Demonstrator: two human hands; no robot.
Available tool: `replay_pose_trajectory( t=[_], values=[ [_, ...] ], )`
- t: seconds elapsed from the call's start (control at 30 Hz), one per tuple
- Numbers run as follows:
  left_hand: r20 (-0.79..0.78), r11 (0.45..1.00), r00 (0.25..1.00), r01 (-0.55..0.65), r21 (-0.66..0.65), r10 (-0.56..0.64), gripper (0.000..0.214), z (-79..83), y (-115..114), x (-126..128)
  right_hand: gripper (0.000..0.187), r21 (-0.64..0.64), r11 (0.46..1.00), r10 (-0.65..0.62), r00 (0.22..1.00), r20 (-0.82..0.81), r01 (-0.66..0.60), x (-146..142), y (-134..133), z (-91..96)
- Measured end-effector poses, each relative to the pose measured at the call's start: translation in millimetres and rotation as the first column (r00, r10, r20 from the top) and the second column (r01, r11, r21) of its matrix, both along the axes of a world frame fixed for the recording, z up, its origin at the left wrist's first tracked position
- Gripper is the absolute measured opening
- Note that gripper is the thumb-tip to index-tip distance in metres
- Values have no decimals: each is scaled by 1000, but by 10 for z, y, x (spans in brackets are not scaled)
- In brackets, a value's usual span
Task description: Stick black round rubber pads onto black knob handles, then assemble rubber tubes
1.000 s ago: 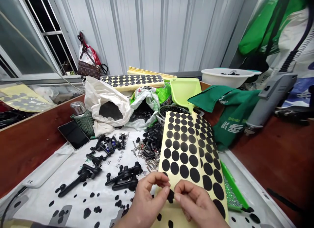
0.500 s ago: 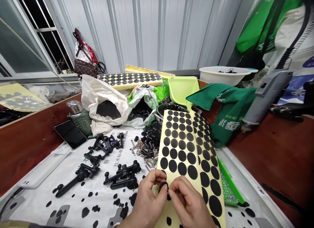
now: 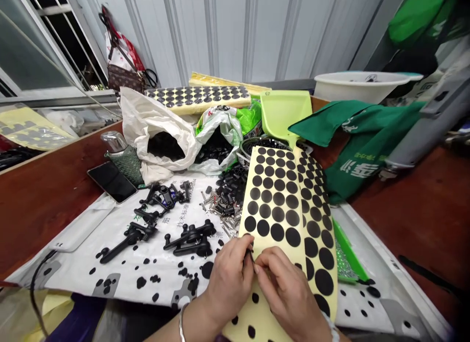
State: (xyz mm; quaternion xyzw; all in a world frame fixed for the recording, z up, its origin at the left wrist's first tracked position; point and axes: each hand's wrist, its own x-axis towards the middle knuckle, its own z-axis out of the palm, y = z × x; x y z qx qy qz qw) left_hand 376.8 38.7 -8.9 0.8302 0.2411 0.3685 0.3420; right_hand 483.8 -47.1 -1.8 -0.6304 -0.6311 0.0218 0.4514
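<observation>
Beyond the right hand (image 3: 284, 283), the sheet (image 3: 272, 205) is pale yellow, dotted with black. Farther, the dustpan (image 3: 286, 114) is lime green.

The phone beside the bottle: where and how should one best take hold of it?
The phone is probably best pinched by its near end, from the front: it is thin and flat, that end lies nearest, and the net-covered bottle crowds its far side.

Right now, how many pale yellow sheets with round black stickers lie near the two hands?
2: one pale yellow sheet under the left hand and right hand, and a second sheet at its right, partly covered by it. More may be hidden beneath.
</observation>
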Motion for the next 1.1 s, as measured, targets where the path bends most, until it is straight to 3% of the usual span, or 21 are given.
replay_pose_trajectory(
  t=[0.07, 0.1, 0.13, 0.2, 0.3, 0.4, 0.47, 0.53, 0.6, 0.67, 0.77, 0.8, 0.83, 0.87, 0.93, 1.0, 1.1],
  values=[
    [39, 985, 999, 40, -170, -34, 34, 35, 16, -5, 14, -4, 1000, -5, 999, -33, 5, 2, -11, 33],
    [76, 951, 996, 70, -300, -50, 33, 61, 27, -7, 13, -1, 1000, -12, 999, -33, 12, 7, -16, 45],
    [121, 893, 991, 108, -436, -61, 33, 88, 38, -10, 12, 7, 1000, -21, 1000, -18, 21, 14, -23, 53],
    [213, 727, 975, 190, -660, -61, 32, 143, 53, -16, 11, 32, 999, -37, 998, 42, 36, 25, -35, 53],
    [315, 498, 949, 277, -822, -9, 34, 201, 51, -21, 11, 91, 995, -56, 985, 161, 42, 16, -53, 25],
    [336, 397, 940, 289, -871, 52, 36, 216, 40, -16, 12, 119, 992, -62, 965, 256, 32, -37, -79, -5],
    [321, 402, 945, 271, -875, 60, 37, 209, 46, -13, 13, 102, 995, -36, 960, 279, 8, -83, -117, -12],
    [294, 452, 954, 241, -859, 51, 35, 195, 65, -10, 13, 67, 997, 14, 969, 245, -31, -111, -171, -4],
    [250, 539, 968, 199, -819, 23, 31, 175, 88, 4, 12, 35, 998, 46, 987, 156, -52, -97, -229, 14],
    [182, 671, 983, 151, -726, -24, 28, 147, 101, 39, 11, 53, 998, 22, 999, 44, -24, -32, -276, 30],
    [14, 914, 996, 85, -396, -87, 25, 89, 86, 139, 12, 106, 991, -74, 994, -80, 82, 116, -323, 30],
    [-56, 974, 995, 71, -216, -85, 24, 65, 74, 180, 12, 116, 987, -103, 989, -102, 114, 162, -335, 22],
    [-120, 997, 990, 68, -19, -70, 22, 39, 62, 220, 12, 121, 982, -129, 985, -114, 143, 203, -347, 11],
    [-171, 982, 984, 80, 173, -50, 21, 12, 50, 257, 11, 126, 978, -151, 981, -118, 166, 235, -359, -1],
    [-231, 877, 973, 134, 461, -28, 23, -46, 32, 313, 11, 140, 971, -179, 976, -120, 195, 278, -379, -29],
    [-257, 785, 965, 190, 589, -41, 26, -102, 27, 340, 11, 145, 967, -193, 973, -126, 211, 299, -390, -55],
    [-270, 741, 962, 204, 640, -31, 31, -175, 27, 341, 12, 147, 965, -198, 970, -138, 218, 320, -388, -89]
  ],
)
